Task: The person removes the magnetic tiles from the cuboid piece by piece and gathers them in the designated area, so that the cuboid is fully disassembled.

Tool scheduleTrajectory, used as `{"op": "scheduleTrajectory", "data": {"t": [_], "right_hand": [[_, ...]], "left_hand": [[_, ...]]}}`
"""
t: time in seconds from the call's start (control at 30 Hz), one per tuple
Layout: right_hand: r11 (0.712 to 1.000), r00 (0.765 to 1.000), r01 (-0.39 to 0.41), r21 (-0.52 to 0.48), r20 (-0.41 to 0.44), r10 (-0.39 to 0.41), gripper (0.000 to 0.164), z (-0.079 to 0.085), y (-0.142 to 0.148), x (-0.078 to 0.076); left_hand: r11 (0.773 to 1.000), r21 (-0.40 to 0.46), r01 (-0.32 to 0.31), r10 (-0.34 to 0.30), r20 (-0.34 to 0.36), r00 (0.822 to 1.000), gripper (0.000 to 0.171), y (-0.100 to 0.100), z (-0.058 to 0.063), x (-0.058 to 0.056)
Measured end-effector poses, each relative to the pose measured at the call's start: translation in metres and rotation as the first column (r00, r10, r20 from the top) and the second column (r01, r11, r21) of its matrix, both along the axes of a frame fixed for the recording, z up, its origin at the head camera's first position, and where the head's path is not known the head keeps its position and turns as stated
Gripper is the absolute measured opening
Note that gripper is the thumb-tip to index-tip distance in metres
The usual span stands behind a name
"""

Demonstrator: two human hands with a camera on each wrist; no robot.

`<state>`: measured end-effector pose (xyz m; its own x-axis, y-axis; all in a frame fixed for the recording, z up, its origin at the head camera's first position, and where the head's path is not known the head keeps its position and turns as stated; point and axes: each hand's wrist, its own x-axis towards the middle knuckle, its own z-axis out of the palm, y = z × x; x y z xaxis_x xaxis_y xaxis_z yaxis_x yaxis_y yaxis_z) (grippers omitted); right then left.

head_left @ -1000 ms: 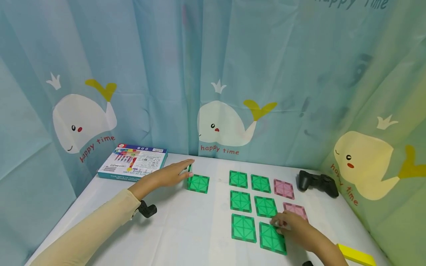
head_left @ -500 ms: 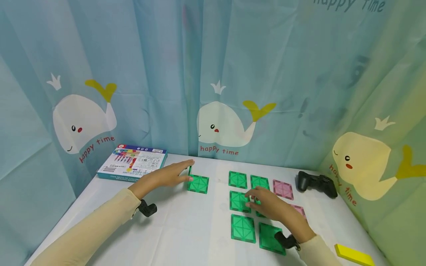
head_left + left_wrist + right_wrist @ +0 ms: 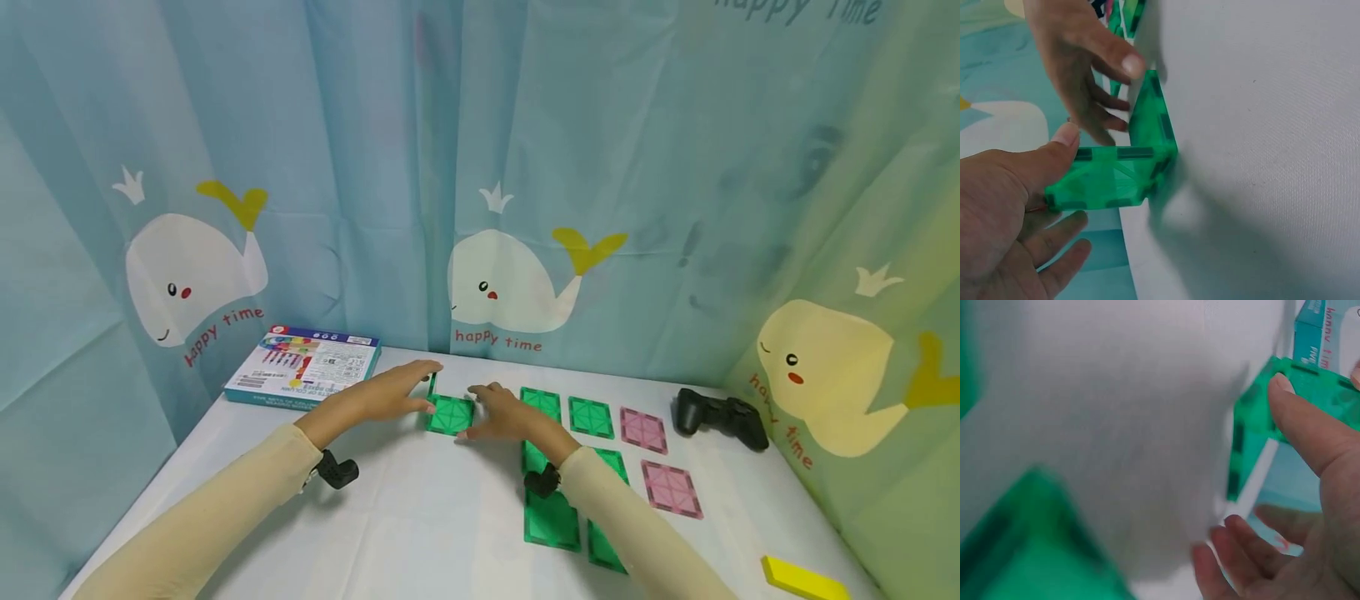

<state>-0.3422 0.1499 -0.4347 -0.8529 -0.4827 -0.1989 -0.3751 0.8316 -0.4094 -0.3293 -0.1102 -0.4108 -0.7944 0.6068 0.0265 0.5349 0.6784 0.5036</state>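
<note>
Between the thumb and fingers of my left hand [image 3: 378, 396], a green see-through magnetic tile [image 3: 1100, 181] stands on edge. It meets a second green tile [image 3: 450, 414], which lies flat on the table, along one side in the left wrist view. My right hand [image 3: 504, 414] is at the flat tile's right side, thumb and fingers spread, with nothing held between them. In the right wrist view its thumb [image 3: 1304, 419] overlaps the green tiles. More green tiles [image 3: 591, 417] lie flat in rows under and beside the right forearm, partly covered by it.
Two pink tiles [image 3: 672, 489] lie at the right end of the rows. Farther right is a black game controller [image 3: 720, 418], with a yellow block [image 3: 806, 578] near the front. A flat printed box [image 3: 303, 367] sits at the back left, before the curtain [image 3: 390, 208].
My right hand has moved left and away from me, from over the rows of green tiles to the right side of the flat tile. My left hand keeps its place at the upright tile.
</note>
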Motion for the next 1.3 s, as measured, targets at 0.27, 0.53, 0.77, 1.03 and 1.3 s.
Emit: {"op": "scheduleTrajectory", "data": {"t": [0.27, 0.53, 0.77, 1.03, 1.3], "right_hand": [[0.999, 1.0, 0.02, 0.031, -0.018, -0.02, 0.088, -0.005, -0.012, -0.002], [0.995, 0.995, 0.096, -0.022, -0.013, -0.096, 0.08, -0.001, -0.006, 0.006], [0.98, 0.995, 0.071, -0.184, -0.056, -0.082, 0.061, -0.005, 0.005, 0.006], [0.902, 0.998, -0.041, -0.43, -0.063, 0.015, 0.031, -0.007, 0.026, 0.004], [0.863, 0.998, -0.05, -0.503, -0.044, 0.032, 0.034, 0.008, 0.063, 0.015]], "left_hand": [[1.0, -0.01, -0.002, 0.002, -0.006, 1.0, 0.068, 0.002, 0.002, 0.0], [1.0, -0.001, -0.001, 0.001, 0.009, 1.0, 0.066, 0.003, -0.001, -0.002], [1.0, 0.016, -0.012, 0.012, 0.015, 1.0, 0.069, 0.0, -0.005, 0.0], [1.0, -0.001, -0.02, 0.02, 0.023, 1.0, 0.073, 0.002, -0.006, 0.0], [0.999, -0.023, -0.037, 0.038, 0.018, 0.999, 0.072, 0.002, -0.007, 0.0]]}}
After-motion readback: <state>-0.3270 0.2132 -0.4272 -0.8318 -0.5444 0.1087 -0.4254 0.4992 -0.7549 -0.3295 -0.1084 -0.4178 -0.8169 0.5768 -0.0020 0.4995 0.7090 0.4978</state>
